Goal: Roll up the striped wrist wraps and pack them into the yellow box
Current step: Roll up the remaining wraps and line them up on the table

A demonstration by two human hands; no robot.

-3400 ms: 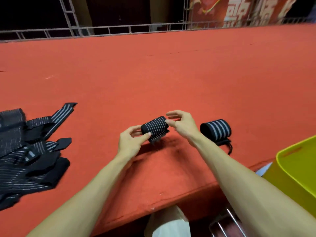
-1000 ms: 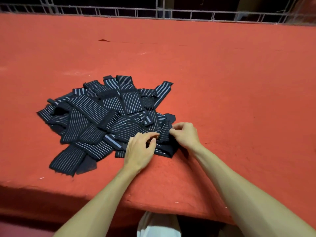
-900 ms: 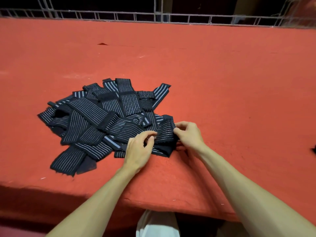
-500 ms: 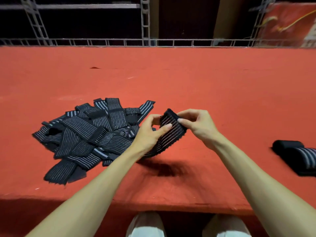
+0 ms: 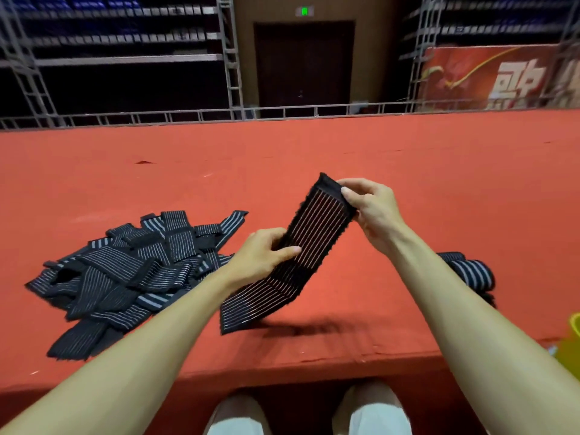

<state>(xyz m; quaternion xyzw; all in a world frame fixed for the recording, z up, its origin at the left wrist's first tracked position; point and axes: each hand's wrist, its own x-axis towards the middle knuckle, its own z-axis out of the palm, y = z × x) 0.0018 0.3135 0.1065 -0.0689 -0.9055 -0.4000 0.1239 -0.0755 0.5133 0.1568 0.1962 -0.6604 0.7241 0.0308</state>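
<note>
a loose pile of striped wrist wraps (image 5: pixel 125 271) lies flat on the red carpeted platform (image 5: pixel 408 152); everything else is placed from that pile. just right of the pile, one unrolled wrist wrap (image 5: pixel 317 237) is held up off the carpet on a slant. its upper end is higher and farther from the pile, and its lower end hangs low near the pile's right edge. i cannot tell whether that lower end touches the carpet.

the right hand (image 5: pixel 375 211) pinches the upper end, thumb tip on the near face and fingers curled behind the black end tab. the left hand (image 5: pixel 262 255), between the pile and the right hand, grips the wrap at about mid-length, with the thumb across the striped face and the fingers tucked behind.

well right of the pile, past the right forearm, rolled wraps (image 5: pixel 467 274) rest on the carpet, partly hidden by that arm. farther right again, and lower than the platform top, a sliver of the yellow box (image 5: pixel 572 343) shows.

beyond the pile a metal railing (image 5: pixel 188 116) runs along the platform's far edge. behind it stand a dark door (image 5: pixel 303 64) with a green sign (image 5: pixel 303 11) above and, off to the right, a red banner (image 5: pixel 486 80). nearer than the pile, below the platform's front edge, are the person's pale-trousered knees (image 5: pixel 238 416).
</note>
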